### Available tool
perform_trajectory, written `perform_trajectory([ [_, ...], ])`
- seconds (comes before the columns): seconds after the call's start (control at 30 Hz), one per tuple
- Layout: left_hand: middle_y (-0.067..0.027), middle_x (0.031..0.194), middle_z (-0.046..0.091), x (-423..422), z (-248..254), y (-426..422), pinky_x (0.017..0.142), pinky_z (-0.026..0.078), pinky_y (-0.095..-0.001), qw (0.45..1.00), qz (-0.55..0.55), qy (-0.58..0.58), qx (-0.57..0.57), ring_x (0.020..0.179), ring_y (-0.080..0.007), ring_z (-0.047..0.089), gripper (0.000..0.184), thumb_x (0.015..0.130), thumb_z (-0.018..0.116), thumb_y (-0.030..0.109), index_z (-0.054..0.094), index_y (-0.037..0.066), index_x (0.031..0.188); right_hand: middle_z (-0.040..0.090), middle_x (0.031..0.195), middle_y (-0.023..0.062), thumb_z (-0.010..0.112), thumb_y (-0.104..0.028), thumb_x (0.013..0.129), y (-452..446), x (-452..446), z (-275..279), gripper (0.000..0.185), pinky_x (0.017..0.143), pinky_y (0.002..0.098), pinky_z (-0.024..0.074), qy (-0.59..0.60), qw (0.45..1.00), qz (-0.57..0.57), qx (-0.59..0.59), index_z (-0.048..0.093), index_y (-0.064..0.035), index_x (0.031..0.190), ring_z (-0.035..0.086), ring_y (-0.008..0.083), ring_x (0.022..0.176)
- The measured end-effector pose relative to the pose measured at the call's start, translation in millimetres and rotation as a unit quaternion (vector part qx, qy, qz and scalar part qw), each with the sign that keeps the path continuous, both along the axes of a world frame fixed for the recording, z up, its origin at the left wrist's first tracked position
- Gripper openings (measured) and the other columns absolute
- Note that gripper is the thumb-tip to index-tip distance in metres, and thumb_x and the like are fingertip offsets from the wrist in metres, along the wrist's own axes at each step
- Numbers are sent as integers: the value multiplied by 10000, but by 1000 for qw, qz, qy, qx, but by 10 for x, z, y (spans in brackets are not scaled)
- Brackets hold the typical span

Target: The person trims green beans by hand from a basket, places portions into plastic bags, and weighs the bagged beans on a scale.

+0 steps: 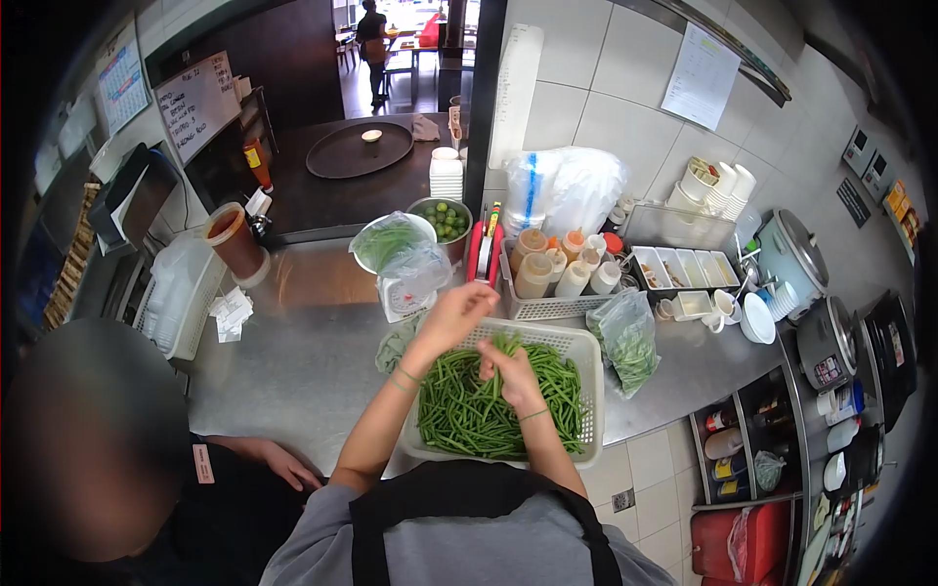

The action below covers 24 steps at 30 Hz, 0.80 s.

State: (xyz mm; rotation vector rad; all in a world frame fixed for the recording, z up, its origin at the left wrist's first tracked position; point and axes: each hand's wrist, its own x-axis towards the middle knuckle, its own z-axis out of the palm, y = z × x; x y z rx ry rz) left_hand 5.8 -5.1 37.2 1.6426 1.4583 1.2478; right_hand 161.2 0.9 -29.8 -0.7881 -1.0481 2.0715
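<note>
A white perforated basket [592, 391] full of cut green beans [459, 405] sits in front of me on the steel counter. Above the beans, my right hand [512, 375] is closed around a small bunch of green beans [507, 344], whose ends stick up past the thumb. My left hand [459, 317] is raised over the basket's far edge, fingertips pinched together; whatever they may hold is too small to make out. Just beyond those fingers stands a red tape dispenser [486, 256]. Thin green bands circle both my wrists.
Beyond the basket are a scale [406, 298] bearing a bagged bowl, a pot of limes [449, 223] and a crate of sauce bottles [547, 310]. A bag of greens [627, 342] lies right. A co-worker [98, 439] stands close at my left, one hand at the counter edge.
</note>
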Motion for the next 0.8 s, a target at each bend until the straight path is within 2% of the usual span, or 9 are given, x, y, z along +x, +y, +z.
perform_trajectory([
  [0.07, -178, 1137, 567, -39, 151, -141, 869, 426, -364, 976, 123, 144, 109, 1027, -259, 549, 181, 758, 683, 141, 666, 52, 914, 479, 639, -11, 602, -171, 882, 51, 18, 5, 141, 506, 270, 399, 101, 984, -87, -118, 514, -81, 817, 452, 106, 528],
  [0.1, -191, 1208, 504, -43, 193, -223, 899, 391, -393, 942, 201, 240, 120, 1079, -292, 496, 187, 739, 696, 153, 677, 66, 903, 465, 633, -3, 596, -211, 887, 106, 65, -63, 175, 605, 311, 432, 150, 973, -82, -156, 508, -90, 796, 472, 127, 583],
  [0.17, -217, 1350, 377, -60, 242, -349, 960, 323, -450, 828, 346, 419, 139, 1183, -359, 390, 200, 701, 720, 177, 699, 95, 882, 480, 650, 4, 599, -221, 884, 162, 98, -190, 176, 648, 332, 443, 222, 945, -102, -219, 515, -89, 804, 483, 134, 608],
  [0.27, -220, 1447, 223, -327, 142, -352, 989, 247, -551, 809, 385, 429, 116, 1242, -420, 278, 250, 674, 717, 208, 698, 139, 914, 511, 687, 15, 576, -224, 894, 225, 137, -312, 176, 768, 386, 451, 278, 909, -119, -285, 517, -84, 805, 502, 155, 650],
  [0.3, -212, 1433, 271, -402, 110, -372, 930, 357, -505, 786, 398, 463, 97, 1124, -382, 444, 295, 699, 712, 229, 689, 128, 976, 513, 691, 17, 565, -226, 900, 234, 134, -299, 187, 787, 394, 450, 281, 902, -126, -303, 510, -81, 797, 503, 159, 650],
  [0.4, -199, 1385, 367, -619, 112, -246, 779, 483, -409, 901, 307, 301, 53, 898, -322, 582, 361, 740, 695, 179, 638, 73, 1080, 528, 715, 26, 548, -217, 909, 252, 123, -238, 183, 840, 411, 442, 279, 888, -143, -337, 504, -74, 804, 513, 167, 665],
  [0.5, -159, 1322, 464, -803, 26, 127, 609, 517, -283, 924, 295, 130, 207, 701, -173, 620, 444, 779, 651, 45, 553, 42, 1212, 539, 738, 34, 522, -197, 917, 207, 155, -173, 155, 891, 423, 418, 292, 885, -140, -335, 512, -66, 835, 525, 176, 705],
  [0.63, -102, 1344, 456, -914, 286, 300, 583, 520, -218, 931, 250, 33, 265, 760, -80, 605, 513, 760, 560, -106, 498, 4, 1257, 536, 763, 35, 473, -178, 937, 156, 252, -83, 142, 874, 417, 413, 340, 875, -107, -327, 504, -58, 867, 523, 179, 730],
  [0.8, -104, 1374, 413, -725, 993, 142, 588, 533, -228, 946, 158, -121, 257, 729, -86, 614, 528, 755, 549, -110, 451, -56, 1271, 509, 760, 32, 422, -194, 958, 40, 407, 289, 190, 796, 377, 409, 381, 868, -111, -299, 490, -52, 851, 501, 171, 732],
])
